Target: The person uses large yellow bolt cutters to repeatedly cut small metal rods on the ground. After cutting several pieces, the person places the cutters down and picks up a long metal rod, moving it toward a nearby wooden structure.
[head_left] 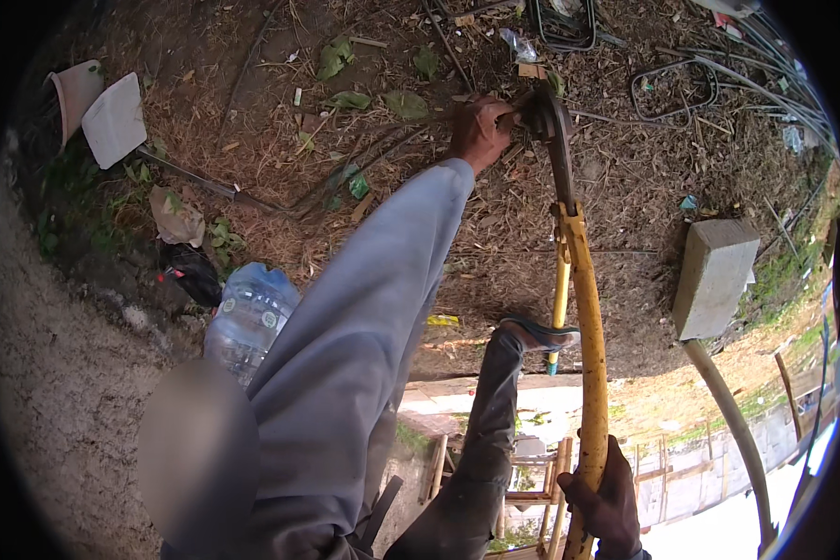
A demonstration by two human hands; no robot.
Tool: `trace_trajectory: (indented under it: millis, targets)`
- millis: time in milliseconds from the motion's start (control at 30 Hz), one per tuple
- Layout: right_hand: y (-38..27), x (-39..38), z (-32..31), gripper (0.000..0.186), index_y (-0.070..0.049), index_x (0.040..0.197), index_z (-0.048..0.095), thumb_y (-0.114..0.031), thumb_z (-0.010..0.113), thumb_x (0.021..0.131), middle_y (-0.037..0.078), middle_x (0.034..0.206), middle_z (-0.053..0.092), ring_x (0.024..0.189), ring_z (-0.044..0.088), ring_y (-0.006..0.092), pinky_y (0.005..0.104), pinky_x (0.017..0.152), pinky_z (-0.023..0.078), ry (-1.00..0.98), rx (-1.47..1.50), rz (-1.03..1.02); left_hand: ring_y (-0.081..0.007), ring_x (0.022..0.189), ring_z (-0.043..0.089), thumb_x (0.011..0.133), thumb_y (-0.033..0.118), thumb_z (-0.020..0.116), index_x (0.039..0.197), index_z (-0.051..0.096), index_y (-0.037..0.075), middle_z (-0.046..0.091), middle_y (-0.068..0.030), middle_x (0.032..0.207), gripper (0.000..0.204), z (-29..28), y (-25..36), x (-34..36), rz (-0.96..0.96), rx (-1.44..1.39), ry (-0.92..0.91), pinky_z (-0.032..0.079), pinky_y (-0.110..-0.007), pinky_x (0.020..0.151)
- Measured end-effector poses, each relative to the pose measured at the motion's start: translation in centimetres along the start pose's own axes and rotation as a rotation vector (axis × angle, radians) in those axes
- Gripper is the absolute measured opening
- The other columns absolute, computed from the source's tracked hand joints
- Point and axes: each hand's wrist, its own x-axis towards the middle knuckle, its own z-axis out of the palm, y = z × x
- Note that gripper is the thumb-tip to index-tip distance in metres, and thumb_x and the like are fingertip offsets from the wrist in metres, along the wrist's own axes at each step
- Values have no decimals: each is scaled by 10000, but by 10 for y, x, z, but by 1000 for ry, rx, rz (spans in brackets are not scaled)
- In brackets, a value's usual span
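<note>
A long-handled cutter with a dark steel head (553, 131) and yellow handles (588, 317) stands near the middle right. My left hand (479, 131) is closed beside its jaws; what it grips is hidden. A thin rod (616, 119) runs rightward from behind the head. My right hand (607, 495) grips the nearer yellow handle low in the picture. The other yellow handle (562, 280), with a teal end, reaches down to my sandaled foot (541, 336), which is against it or over it; I cannot tell which.
A concrete block (714, 275) sits right, near a pale pole (728, 401). A large plastic bottle (252, 308) and a black bag (189, 275) lie left, with white broken pieces (112, 121) farther up. Metal frames (672, 93) and bent rods (784, 84) lie upper right.
</note>
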Motion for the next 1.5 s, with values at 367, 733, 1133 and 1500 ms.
trace_trajectory:
  millis: [367,733,1133,1500]
  targets:
    - [0,11,-4,590,21,1267,446,-81,741,767,48,776,549,621,560,125,273,538,462,-34,-139,63,-333,806,653,838,143,697,891,738,38,692,-145,853,124,4,0,4,-15,-39,-13,500,-418,761]
    - [94,87,0,495,4,1131,495,-171,731,734,189,778,637,707,660,327,421,632,515,93,-376,-267,-342,858,670,841,171,696,929,741,47,705,-144,912,158,1,-1,5,-10,10,-98,511,-423,756]
    - [109,99,-3,438,6,1096,532,-163,700,729,200,775,645,725,669,351,438,659,517,131,-359,-363,-361,1096,578,853,165,685,1287,558,23,582,-195,1231,474,-5,24,-22,-11,241,91,464,-442,917]
    - [123,83,11,613,-20,1266,520,-205,767,736,192,779,665,693,664,350,427,643,514,346,-265,-472,-165,701,606,916,373,655,1307,329,-3,552,-97,858,632,16,271,-240,-1019,-871,-374,513,-287,566]
